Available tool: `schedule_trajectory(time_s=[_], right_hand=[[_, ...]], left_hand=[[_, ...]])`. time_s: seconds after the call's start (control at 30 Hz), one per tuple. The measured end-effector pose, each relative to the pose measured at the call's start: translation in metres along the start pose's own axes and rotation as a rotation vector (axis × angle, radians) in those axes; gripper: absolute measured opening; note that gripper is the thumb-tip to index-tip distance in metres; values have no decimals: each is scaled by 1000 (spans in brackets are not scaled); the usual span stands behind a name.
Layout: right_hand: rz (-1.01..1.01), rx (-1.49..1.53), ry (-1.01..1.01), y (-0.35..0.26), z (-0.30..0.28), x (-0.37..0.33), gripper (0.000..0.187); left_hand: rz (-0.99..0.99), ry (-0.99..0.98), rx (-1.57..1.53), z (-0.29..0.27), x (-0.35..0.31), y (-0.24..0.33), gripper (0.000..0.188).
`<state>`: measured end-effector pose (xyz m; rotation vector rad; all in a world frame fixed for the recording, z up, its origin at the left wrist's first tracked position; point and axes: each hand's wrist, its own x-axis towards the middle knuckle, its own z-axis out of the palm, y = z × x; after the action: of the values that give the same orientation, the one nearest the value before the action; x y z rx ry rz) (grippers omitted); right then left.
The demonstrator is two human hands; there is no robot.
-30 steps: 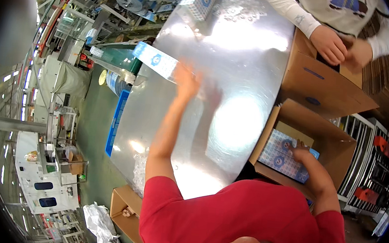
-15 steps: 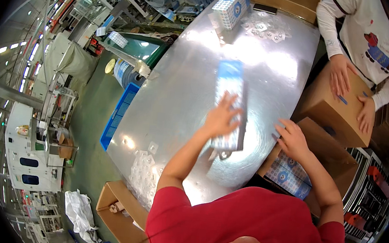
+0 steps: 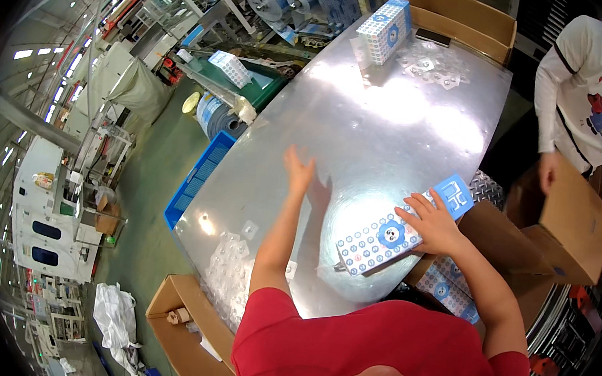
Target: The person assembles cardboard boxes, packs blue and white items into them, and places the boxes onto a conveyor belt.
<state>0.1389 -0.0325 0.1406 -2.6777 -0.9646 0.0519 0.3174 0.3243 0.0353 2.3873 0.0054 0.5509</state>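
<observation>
Near the right side of the metal table, my right hand [image 3: 435, 226] grips a long blue-and-white patterned pack [image 3: 376, 240]. Its fingers spread over the top face and the thumb side is hidden. The pack lies slanted at the table's edge, its blue end pointing far right. My left hand [image 3: 299, 170] hovers over the table's left half, fingers apart, holding nothing. Below my right forearm, similar packs [image 3: 444, 285] lie in an open cardboard box [image 3: 502, 240].
Clear plastic pieces [image 3: 228, 271] lie at the table's near left, others [image 3: 436, 65] at its far end beside an upright pack [image 3: 385, 33]. A blue crate [image 3: 197, 178] stands left of the table. At right, a co-worker's hand [image 3: 547, 172] touches a brown carton [image 3: 577, 215].
The pack went from under my left hand at mid-table to my right hand at the right edge, turning slantwise. My left hand moved away leftward. The co-worker's carton now shows a raised flap.
</observation>
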Motion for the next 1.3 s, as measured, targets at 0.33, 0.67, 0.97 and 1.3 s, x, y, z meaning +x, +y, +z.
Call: schedule_trajectory(time_s=[0.33,0.67,0.97,1.3], right_hand=[[49,87,8,1,1,-1,85],[50,39,5,1,-2,-2,85],[-92,5,-111,5,-10,8,91],[-262,-83,73,-21,-7,-15,73]], left_hand=[[237,417,660,-3,152,4,73],[569,41,530,32,124,55,25],[893,-481,40,-72,-45,74,6],[614,-356,243,-94,-80,178,64]])
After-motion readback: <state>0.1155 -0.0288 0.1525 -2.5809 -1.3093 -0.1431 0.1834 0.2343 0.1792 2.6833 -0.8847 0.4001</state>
